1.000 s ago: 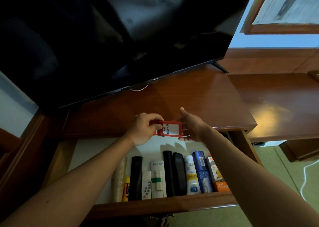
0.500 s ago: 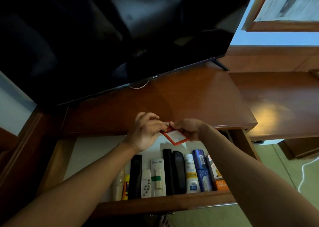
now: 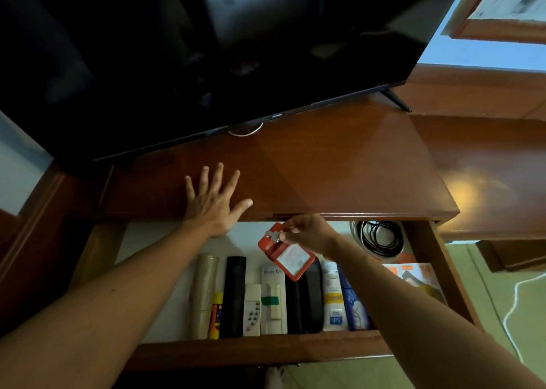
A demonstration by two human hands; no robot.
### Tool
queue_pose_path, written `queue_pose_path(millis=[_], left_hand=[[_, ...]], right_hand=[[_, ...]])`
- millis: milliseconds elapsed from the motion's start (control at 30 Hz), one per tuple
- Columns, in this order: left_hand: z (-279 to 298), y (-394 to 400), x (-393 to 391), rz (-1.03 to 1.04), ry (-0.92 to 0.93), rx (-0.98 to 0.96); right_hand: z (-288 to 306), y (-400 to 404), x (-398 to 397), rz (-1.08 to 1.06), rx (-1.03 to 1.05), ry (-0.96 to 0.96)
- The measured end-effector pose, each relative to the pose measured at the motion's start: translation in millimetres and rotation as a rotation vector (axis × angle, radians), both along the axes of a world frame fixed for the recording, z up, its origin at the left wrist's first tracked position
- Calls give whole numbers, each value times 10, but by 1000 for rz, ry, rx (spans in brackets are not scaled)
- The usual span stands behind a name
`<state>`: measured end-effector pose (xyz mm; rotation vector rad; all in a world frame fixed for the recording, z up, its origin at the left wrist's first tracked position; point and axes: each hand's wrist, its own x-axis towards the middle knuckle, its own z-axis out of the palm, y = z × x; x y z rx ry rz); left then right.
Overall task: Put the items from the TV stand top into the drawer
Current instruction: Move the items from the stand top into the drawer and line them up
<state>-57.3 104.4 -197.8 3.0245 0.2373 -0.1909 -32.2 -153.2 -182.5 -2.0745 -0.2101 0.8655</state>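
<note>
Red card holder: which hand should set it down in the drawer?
Right. The right hand already pinches the red card holder above the open drawer. The left hand lies flat and empty on the TV stand top.

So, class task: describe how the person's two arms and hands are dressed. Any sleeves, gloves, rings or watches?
Both forearms are bare up to the frame edge, with no sleeves in view. The left hand has no glove, and no ring or watch shows. The right hand is also ungloved, its wrist bare, with no bracelet or watch visible.
</note>
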Motion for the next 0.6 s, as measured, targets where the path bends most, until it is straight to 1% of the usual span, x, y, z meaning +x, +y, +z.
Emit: queue_pose_path(millis=[100, 267, 333, 500, 533, 600], left_hand=[[-50, 142, 106, 61, 39, 13], [-95, 159, 121, 68, -10, 40], [-90, 160, 118, 65, -37, 34], [-103, 171, 110, 48, -77, 23], [-104, 173, 109, 47, -78, 22], [-104, 175, 105, 47, -77, 18]], right_hand=[[-185, 125, -3, 92, -74, -86], [-431, 421, -6, 197, -159, -133], [-494, 509, -11, 196, -182, -139], [-663, 593, -69, 100, -196, -174], [-695, 596, -69, 104, -213, -219], [-675, 630, -55, 203, -223, -300]])
